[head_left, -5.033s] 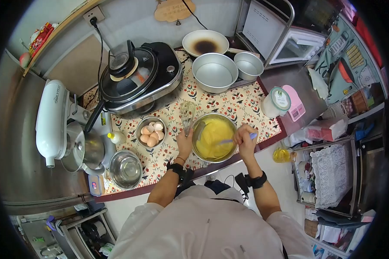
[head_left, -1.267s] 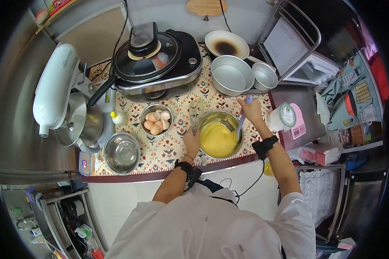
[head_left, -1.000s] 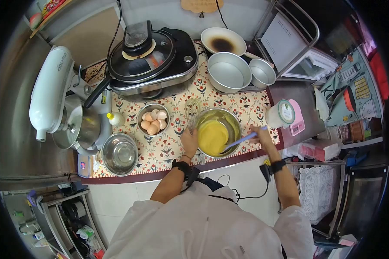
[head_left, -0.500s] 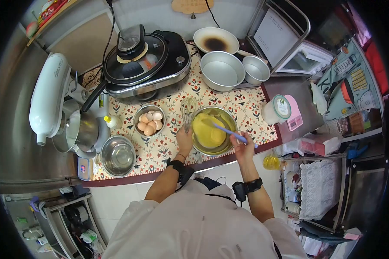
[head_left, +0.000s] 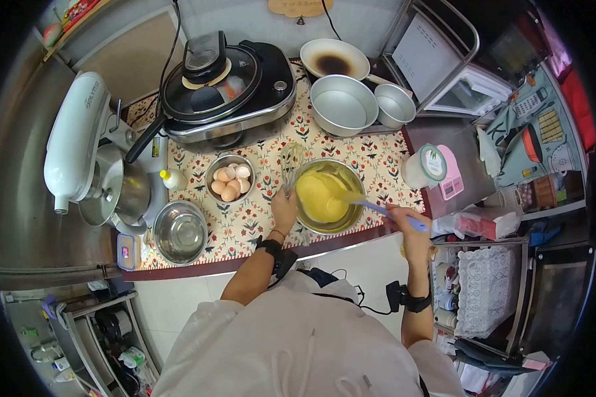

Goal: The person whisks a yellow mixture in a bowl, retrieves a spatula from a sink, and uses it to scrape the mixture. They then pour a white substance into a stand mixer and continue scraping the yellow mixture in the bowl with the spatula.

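Yellow batter (head_left: 321, 196) lies in a metal bowl (head_left: 355, 221) near the counter's front edge. My right hand (head_left: 410, 228) is closed on the handle of a purple spatula (head_left: 385, 211), whose head rests at the batter's right side. At the bowl's left rim, my left hand (head_left: 284, 208) holds a wire whisk (head_left: 291, 161) upright, wires pointing away from me. A small bowl of eggshells (head_left: 230, 182) stands left of my left hand. Farther left is an empty metal bowl (head_left: 180, 233).
A stand mixer (head_left: 76, 139) stands at the left. Behind are an electric pan (head_left: 208, 92), a frying pan (head_left: 334, 59) and two round tins (head_left: 343, 106). A lidded tub (head_left: 424, 167) and pink scale (head_left: 450, 173) sit at the right.
My right hand has moved right and slightly down, drawing the spatula toward the bowl's right side. My left hand still holds the whisk. The whole view has shifted slightly.
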The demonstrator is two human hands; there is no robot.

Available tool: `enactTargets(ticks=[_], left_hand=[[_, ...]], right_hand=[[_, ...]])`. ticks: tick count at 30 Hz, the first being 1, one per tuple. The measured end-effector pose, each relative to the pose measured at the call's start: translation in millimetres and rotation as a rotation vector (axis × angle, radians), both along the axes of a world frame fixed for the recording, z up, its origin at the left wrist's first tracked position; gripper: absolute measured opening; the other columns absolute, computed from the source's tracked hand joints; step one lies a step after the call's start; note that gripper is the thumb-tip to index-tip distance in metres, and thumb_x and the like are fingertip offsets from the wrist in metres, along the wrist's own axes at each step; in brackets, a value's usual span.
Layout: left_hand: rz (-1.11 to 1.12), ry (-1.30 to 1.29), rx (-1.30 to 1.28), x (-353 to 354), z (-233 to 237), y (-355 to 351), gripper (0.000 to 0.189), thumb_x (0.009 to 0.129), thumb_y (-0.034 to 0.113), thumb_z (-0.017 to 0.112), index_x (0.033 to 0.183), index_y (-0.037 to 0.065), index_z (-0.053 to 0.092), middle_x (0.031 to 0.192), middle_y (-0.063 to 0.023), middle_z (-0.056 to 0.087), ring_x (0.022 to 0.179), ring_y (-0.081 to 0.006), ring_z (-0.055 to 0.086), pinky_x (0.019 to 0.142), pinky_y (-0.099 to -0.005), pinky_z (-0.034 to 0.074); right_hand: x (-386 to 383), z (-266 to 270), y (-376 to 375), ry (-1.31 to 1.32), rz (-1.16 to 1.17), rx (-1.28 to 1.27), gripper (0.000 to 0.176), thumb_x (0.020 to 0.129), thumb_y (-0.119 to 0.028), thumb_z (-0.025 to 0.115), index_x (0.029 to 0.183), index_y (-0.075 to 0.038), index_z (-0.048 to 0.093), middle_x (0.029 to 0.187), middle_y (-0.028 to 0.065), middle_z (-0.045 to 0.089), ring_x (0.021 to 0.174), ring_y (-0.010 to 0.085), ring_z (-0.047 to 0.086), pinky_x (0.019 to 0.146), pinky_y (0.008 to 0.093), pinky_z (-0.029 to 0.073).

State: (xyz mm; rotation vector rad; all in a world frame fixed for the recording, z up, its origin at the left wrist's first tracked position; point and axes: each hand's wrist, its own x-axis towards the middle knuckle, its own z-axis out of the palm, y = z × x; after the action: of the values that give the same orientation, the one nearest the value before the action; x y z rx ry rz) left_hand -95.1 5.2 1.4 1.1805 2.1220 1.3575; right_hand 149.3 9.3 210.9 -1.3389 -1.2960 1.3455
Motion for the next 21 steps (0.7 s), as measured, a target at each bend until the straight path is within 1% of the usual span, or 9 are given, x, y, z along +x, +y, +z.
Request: enactTargets(ticks=[4, 7, 8, 11, 15, 16, 19, 20, 21], left_hand=[[0.027, 0.02, 0.053, 2.0, -5.6, 2.1, 0.026, 0.079, 0.017, 0.054, 0.084, -0.008, 0.054, 0.072, -0.0258, 0.057, 0.067, -0.0396, 0.056, 0.062, -0.0422, 0.044], [0.032, 0.046, 0.061, 0.1, -6.3, 1.4, 0.025, 0.079, 0.017, 0.053, 0.085, -0.008, 0.055, 0.071, -0.0254, 0.057, 0.066, -0.0386, 0.056, 0.061, -0.0411, 0.044], [0.023, 0.055, 0.059, 0.4, -4.1, 1.1, 0.025, 0.08, 0.016, 0.053, 0.086, -0.008, 0.055, 0.07, -0.0252, 0.057, 0.065, -0.0381, 0.057, 0.061, -0.0406, 0.044], [-0.013, 0.021, -0.009, -0.7, 1.2, -1.5, 0.025, 0.08, 0.017, 0.053, 0.086, -0.008, 0.055, 0.07, -0.0248, 0.057, 0.065, -0.0373, 0.057, 0.06, -0.0407, 0.044], [0.004, 0.005, 0.026, -0.4, -4.0, -2.3, 0.026, 0.078, 0.018, 0.055, 0.084, -0.008, 0.055, 0.074, -0.0257, 0.057, 0.069, -0.0387, 0.056, 0.063, -0.0416, 0.045], [0.005, 0.005, 0.025, -0.9, -5.5, -0.1, 0.026, 0.078, 0.018, 0.055, 0.084, -0.008, 0.055, 0.073, -0.0256, 0.057, 0.069, -0.0384, 0.056, 0.063, -0.0416, 0.045], [0.002, 0.0, 0.032, 0.3, -2.6, 0.4, 0.027, 0.079, 0.018, 0.054, 0.084, -0.008, 0.055, 0.073, -0.0256, 0.057, 0.069, -0.0381, 0.057, 0.063, -0.0416, 0.045], [0.004, -0.003, 0.037, 0.6, -1.6, 0.6, 0.027, 0.079, 0.019, 0.054, 0.084, -0.008, 0.055, 0.073, -0.0256, 0.057, 0.069, -0.0381, 0.057, 0.063, -0.0416, 0.045], [0.007, 0.002, 0.026, 0.6, -0.4, 1.2, 0.027, 0.079, 0.019, 0.054, 0.084, -0.008, 0.055, 0.073, -0.0257, 0.057, 0.069, -0.038, 0.057, 0.063, -0.0416, 0.045]], right_hand=[[-16.8, -28.5, -1.4, -0.385, 0.236, 0.083, 0.021, 0.08, -0.015, 0.059, 0.082, 0.005, 0.063, 0.066, 0.0077, 0.062, 0.06, 0.0103, 0.058, 0.057, 0.0199, 0.045], [-36.7, -78.8, -4.5, -0.115, 0.035, -0.036, 0.021, 0.079, -0.016, 0.058, 0.081, 0.005, 0.063, 0.063, 0.0076, 0.061, 0.058, 0.0097, 0.057, 0.054, 0.0199, 0.043], [-39.6, -86.3, 0.1, -0.069, 0.006, -0.015, 0.022, 0.079, -0.014, 0.057, 0.083, 0.007, 0.061, 0.069, 0.0109, 0.062, 0.058, 0.0124, 0.059, 0.054, 0.0212, 0.047], [-42.9, -86.8, 24.7, 0.339, -0.174, -0.12, 0.024, 0.082, -0.016, 0.054, 0.088, 0.007, 0.057, 0.081, 0.0155, 0.061, 0.065, 0.0181, 0.062, 0.057, 0.0253, 0.053], [-28.0, -58.5, 36.9, 0.324, -0.207, 0.019, 0.026, 0.082, -0.015, 0.055, 0.093, 0.009, 0.053, 0.087, 0.0161, 0.06, 0.069, 0.0216, 0.063, 0.066, 0.0282, 0.054], [-28.5, -47.7, 34.7, 0.291, -0.155, 0.024, 0.024, 0.081, -0.015, 0.058, 0.09, 0.007, 0.056, 0.09, 0.0161, 0.06, 0.073, 0.0224, 0.062, 0.068, 0.0275, 0.052], [-30.0, -63.5, 31.4, -0.154, 0.139, 0.217, 0.02, 0.076, -0.013, 0.064, 0.089, 0.003, 0.062, 0.087, 0.0121, 0.062, 0.074, 0.0196, 0.061, 0.067, 0.0298, 0.051], [-42.3, -50.8, 21.3, -0.329, 0.208, 0.244, 0.016, 0.074, -0.012, 0.065, 0.085, -0.001, 0.065, 0.087, 0.0114, 0.063, 0.074, 0.0205, 0.061, 0.071, 0.0304, 0.048], [-53.2, -47.8, 14.6, -0.464, 0.256, 0.471, 0.013, 0.074, -0.012, 0.064, 0.081, -0.001, 0.064, 0.084, 0.0119, 0.062, 0.073, 0.021, 0.06, 0.071, 0.0298, 0.047]])
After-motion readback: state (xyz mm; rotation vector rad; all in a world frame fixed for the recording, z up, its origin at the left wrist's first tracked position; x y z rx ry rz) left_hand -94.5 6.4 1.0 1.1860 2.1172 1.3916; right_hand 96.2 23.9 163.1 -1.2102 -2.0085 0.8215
